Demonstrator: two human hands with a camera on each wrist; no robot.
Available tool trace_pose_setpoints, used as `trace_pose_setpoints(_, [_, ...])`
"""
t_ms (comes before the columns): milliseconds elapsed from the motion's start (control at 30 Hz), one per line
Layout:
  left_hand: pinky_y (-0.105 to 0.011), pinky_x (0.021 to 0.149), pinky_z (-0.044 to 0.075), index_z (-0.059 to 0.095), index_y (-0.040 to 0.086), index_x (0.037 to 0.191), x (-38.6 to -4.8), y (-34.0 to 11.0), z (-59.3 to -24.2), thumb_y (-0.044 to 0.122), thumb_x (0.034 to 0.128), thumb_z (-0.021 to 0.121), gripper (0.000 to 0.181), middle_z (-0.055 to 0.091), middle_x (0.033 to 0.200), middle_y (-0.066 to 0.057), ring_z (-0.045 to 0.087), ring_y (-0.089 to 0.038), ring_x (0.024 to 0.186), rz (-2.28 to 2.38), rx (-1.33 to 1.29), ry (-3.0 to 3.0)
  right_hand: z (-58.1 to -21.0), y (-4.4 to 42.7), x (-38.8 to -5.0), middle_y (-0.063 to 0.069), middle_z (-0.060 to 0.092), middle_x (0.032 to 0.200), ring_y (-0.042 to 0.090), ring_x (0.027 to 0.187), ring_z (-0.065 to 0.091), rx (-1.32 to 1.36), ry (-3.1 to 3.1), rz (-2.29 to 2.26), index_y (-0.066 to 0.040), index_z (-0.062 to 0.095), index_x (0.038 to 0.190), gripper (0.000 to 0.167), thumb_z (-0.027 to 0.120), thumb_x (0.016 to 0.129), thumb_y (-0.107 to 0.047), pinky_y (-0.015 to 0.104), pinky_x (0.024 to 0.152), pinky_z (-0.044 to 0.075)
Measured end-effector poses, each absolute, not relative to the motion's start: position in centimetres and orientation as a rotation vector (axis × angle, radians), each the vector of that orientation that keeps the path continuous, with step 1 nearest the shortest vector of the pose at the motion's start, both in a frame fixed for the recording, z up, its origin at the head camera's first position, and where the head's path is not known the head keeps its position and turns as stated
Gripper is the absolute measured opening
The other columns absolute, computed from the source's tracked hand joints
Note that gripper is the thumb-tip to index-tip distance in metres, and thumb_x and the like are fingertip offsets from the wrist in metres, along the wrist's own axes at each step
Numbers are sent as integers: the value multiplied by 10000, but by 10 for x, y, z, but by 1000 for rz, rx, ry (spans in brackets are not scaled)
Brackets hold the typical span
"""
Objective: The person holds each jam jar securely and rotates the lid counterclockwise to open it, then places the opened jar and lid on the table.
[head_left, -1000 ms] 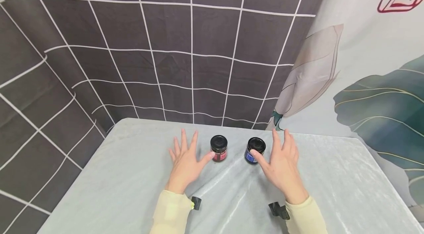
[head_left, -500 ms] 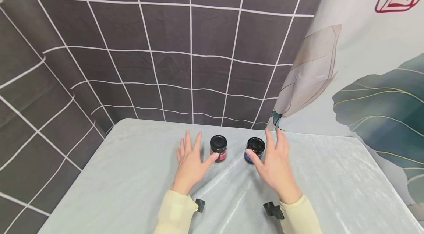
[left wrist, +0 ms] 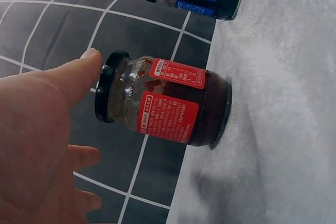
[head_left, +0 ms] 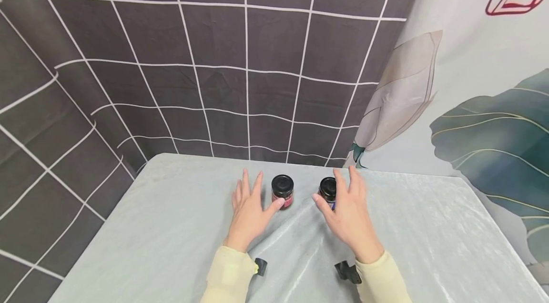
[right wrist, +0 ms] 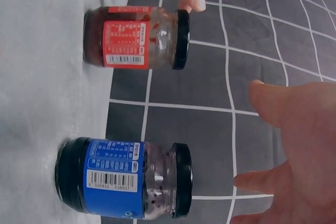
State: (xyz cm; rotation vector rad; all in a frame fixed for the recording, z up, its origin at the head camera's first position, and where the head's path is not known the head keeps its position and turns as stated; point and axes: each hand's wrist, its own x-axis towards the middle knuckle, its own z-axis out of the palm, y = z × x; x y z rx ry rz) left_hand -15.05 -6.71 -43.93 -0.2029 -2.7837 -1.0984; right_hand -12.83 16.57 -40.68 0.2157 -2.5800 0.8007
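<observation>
Two glass jars with black lids stand upright on the table, a red-labelled jar [head_left: 282, 189] and, to its right, a blue-labelled jar [head_left: 328, 189]. My left hand [head_left: 248, 217] is just left of the red-labelled jar [left wrist: 170, 100], fingers spread, its thumb close to the lid in the left wrist view. Over the near right side of the blue-labelled jar [right wrist: 114, 178] hovers my right hand [head_left: 351, 219], thumb and fingers apart, partly covering that jar in the head view. In the right wrist view a gap separates this hand from the lid. Neither hand grips anything.
A pale grey cloth [head_left: 171, 227] with creases covers the table. Behind it hangs a dark curtain [head_left: 214, 36] with a white grid, and at the right a white curtain [head_left: 467, 65] with leaf prints. Black straps [head_left: 348, 272] show at both wrists.
My right hand has moved left, now covering more of the blue-labelled jar. My left hand has shifted slightly right, toward the red-labelled jar. Both jars stay in place.
</observation>
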Motion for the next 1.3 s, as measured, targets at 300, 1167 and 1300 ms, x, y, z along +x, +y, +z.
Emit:
trace_pose_setpoints(300, [-647, 1169, 90, 330, 108, 1573, -151, -64, -444, 551, 902, 661, 870, 32, 1661, -224, 115, -526, 1474, -1121, -215, -2766, -409, 161, -131, 396, 225, 1521, 541, 1415, 206, 241, -2554, 771, 88, 431, 1428, 751, 750, 890, -328, 644, 1113, 240])
trace_pose_setpoints(1167, [-644, 1167, 108, 330, 80, 1566, -153, -59, -452, 518, 902, 677, 868, 56, 1641, -274, 117, -532, 1468, -1169, -232, -2715, -411, 139, -136, 357, 202, 1553, 523, 1411, 218, 292, -2492, 829, 68, 461, 1423, 708, 764, 887, -281, 624, 1096, 281])
trace_pose_setpoints(1300, [-639, 1169, 109, 329, 78, 1565, -154, -58, -455, 506, 900, 684, 867, 54, 1643, -270, 120, -523, 1471, -1182, -231, -2713, -411, 134, -137, 350, 209, 1553, 513, 1414, 220, 296, -2482, 827, 64, 466, 1421, 706, 763, 885, -287, 620, 1102, 277])
